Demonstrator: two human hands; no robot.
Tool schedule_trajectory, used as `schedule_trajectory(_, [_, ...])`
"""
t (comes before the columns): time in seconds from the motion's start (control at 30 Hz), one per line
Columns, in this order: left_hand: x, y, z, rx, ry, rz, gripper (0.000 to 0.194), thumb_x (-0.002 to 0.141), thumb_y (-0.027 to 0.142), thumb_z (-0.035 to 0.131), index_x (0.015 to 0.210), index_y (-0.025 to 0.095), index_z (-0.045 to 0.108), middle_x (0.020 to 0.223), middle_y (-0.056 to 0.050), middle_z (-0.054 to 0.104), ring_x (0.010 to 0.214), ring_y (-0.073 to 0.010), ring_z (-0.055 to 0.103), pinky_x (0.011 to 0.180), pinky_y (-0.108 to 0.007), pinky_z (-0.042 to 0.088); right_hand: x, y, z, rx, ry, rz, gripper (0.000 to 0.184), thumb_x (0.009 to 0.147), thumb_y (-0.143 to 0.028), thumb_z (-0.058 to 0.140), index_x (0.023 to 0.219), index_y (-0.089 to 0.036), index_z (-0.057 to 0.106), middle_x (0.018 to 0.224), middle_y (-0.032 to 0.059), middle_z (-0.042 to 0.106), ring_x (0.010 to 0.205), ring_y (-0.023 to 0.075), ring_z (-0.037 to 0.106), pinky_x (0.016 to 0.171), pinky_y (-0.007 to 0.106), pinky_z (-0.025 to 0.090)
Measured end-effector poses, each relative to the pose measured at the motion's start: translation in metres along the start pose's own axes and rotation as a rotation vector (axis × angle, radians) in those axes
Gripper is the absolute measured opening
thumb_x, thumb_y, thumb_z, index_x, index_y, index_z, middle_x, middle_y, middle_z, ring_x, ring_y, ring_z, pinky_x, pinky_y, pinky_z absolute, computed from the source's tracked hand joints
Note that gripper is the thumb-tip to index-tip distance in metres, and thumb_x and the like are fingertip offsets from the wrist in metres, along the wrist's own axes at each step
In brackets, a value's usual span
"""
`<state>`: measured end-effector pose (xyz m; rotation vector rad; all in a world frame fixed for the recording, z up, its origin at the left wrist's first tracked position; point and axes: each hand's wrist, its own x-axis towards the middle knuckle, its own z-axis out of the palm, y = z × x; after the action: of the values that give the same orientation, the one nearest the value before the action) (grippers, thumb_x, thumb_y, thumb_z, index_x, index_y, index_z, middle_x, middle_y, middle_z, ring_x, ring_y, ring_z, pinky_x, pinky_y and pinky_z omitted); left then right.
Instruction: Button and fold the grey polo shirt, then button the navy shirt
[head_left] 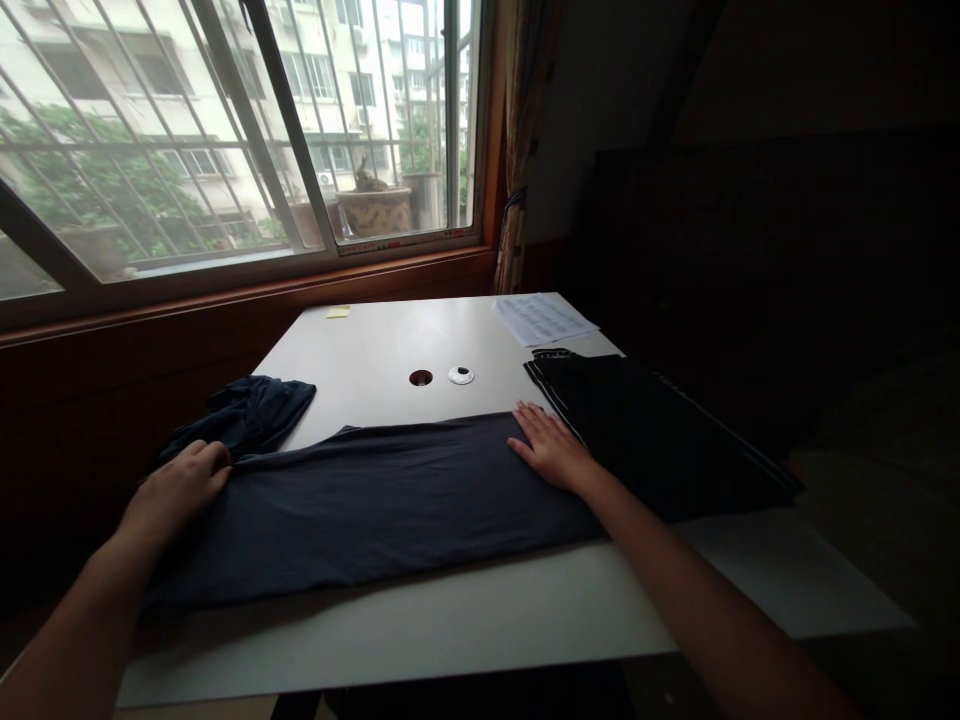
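Observation:
A pair of dark blue-grey trousers (390,510), folded lengthwise into a long strip, lies across the table. My left hand (176,490) is at the left end, its fingers curled closed on the upper edge of the cloth; the fingertips are partly hidden. Flat on the right end of the trousers rests my right hand (551,447), fingers stretched out. Just beyond it is a black folded garment (667,440) with white stripes along its edges. A crumpled dark blue garment (259,415) lies beyond my left hand, at the table's left edge.
The white table (375,380) has a round hole (421,378) with a white round cover (461,375) beside it. Printed sheets (544,318) lie at the far right corner, a yellow note (338,312) at the far left. A barred window and curtain (517,150) stand behind.

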<state>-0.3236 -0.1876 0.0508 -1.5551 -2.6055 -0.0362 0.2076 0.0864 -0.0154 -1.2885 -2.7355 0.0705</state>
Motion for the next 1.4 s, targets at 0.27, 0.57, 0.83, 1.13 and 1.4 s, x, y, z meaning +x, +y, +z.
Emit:
schedule_trajectory(0.27, [-0.003, 0.098, 0.004, -0.061, 0.211, 0.456, 0.046, 0.099, 0.042, 0.039, 0.137, 0.023, 0.057, 0.139, -0.011, 0.056, 0.129, -0.0309, 0.052, 0.110, -0.046, 0.042, 0.000, -0.001, -0.001, 0.003, 0.004, 0.003, 0.072, 0.100, -0.060, 0.022, 0.159, -0.019, 0.025, 0.166, 0.0063, 0.018, 0.154, 0.0241, 0.016, 0.124, 0.047, 0.018])
schedule_trajectory(0.57, [0.010, 0.185, 0.048, -0.098, 0.008, 0.735, 0.062, 0.102, 0.058, 0.032, 0.157, 0.033, 0.025, 0.164, -0.002, 0.026, 0.152, -0.0266, 0.021, 0.123, -0.053, 0.017, -0.002, 0.004, -0.002, -0.001, -0.006, -0.015, 0.072, 0.100, -0.060, 0.022, 0.159, -0.018, 0.026, 0.166, 0.0054, 0.018, 0.154, 0.0230, 0.016, 0.125, 0.046, 0.018])
schedule_trajectory(0.83, [0.033, 0.155, 0.057, -0.122, -0.028, 0.572, 0.066, 0.100, 0.062, 0.031, 0.157, 0.030, 0.027, 0.164, -0.003, 0.027, 0.153, -0.0282, 0.019, 0.121, -0.052, 0.020, -0.004, 0.006, -0.003, 0.011, -0.004, -0.024, 0.070, 0.100, -0.058, 0.024, 0.159, -0.019, 0.026, 0.166, 0.0057, 0.019, 0.154, 0.0234, 0.016, 0.124, 0.046, 0.018])
schedule_trajectory(1.13, [0.026, 0.162, 0.057, -0.102, -0.022, 0.504, 0.066, 0.100, 0.062, 0.029, 0.157, 0.029, 0.027, 0.165, -0.003, 0.025, 0.152, -0.0302, 0.021, 0.120, -0.056, 0.021, -0.004, 0.006, -0.003, 0.000, -0.002, -0.018, 0.070, 0.101, -0.058, 0.024, 0.158, -0.019, 0.028, 0.166, 0.0055, 0.019, 0.153, 0.0230, 0.016, 0.124, 0.045, 0.018])
schedule_trajectory(1.4, [0.011, 0.181, 0.044, -0.012, 0.104, 0.552, 0.058, 0.100, 0.032, 0.036, 0.157, 0.028, 0.029, 0.164, -0.005, 0.027, 0.153, -0.0317, 0.017, 0.120, -0.062, 0.012, -0.001, 0.003, -0.002, -0.009, 0.011, -0.005, 0.068, 0.100, -0.057, 0.025, 0.158, -0.020, 0.030, 0.165, 0.0061, 0.023, 0.153, 0.0246, 0.019, 0.123, 0.049, 0.020])
